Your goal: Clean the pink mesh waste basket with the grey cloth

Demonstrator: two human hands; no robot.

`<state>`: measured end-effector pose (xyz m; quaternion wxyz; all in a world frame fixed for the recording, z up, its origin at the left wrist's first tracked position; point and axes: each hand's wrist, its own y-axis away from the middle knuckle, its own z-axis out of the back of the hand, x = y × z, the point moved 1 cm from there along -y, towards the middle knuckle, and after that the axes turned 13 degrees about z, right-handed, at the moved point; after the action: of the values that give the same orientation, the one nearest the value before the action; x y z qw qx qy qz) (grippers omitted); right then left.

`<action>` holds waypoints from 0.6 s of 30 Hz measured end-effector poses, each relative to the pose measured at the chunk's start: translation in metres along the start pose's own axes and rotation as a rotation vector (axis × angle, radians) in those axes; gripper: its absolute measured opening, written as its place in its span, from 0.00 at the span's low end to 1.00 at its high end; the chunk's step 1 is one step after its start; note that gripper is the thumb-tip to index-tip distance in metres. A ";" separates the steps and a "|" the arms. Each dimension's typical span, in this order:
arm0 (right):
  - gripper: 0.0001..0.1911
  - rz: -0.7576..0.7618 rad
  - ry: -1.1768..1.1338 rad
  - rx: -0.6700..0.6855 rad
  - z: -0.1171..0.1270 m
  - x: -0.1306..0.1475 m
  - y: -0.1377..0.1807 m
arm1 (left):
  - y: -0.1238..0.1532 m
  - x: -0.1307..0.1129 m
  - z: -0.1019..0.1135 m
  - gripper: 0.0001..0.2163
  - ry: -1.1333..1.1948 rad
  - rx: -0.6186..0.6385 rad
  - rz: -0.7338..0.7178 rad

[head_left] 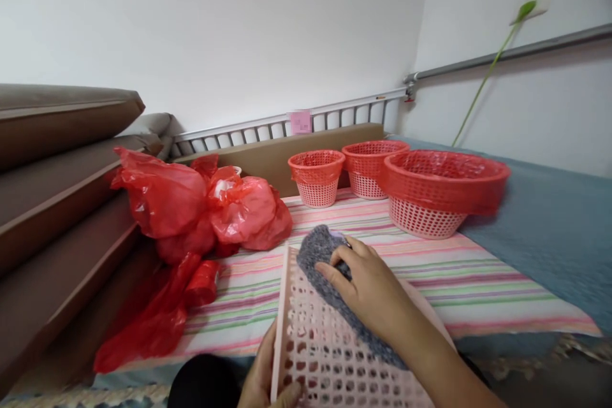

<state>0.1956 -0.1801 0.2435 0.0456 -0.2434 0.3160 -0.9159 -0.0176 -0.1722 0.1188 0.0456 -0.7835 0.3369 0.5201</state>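
Observation:
A pale pink perforated plastic basket (315, 350) lies tipped in front of me, low in the view. My left hand (262, 373) grips its near left edge, fingers wrapped round the rim. My right hand (368, 287) rests on top of it, fingers curled onto a grey fluffy cloth (318, 255) that is pressed against the basket's wall. The cloth runs under my palm and wrist.
Three red mesh baskets lined with red bags stand on the striped sheet: a small one (316, 177), a middle one (370, 166), a wide one (442, 191). Crumpled red plastic bags (201, 210) lie to the left. Brown cushions (57, 204) stack at far left. Blue bedding (549, 223) lies right.

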 end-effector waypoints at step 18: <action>0.36 -0.293 -0.360 0.021 -0.016 -0.048 0.054 | -0.006 -0.014 -0.032 0.38 -0.486 -0.019 0.025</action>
<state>0.2266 -0.2023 0.1803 -0.0297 -0.4458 0.2547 -0.8576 0.0074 -0.1747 0.1433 0.1115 -0.6314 0.3209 0.6971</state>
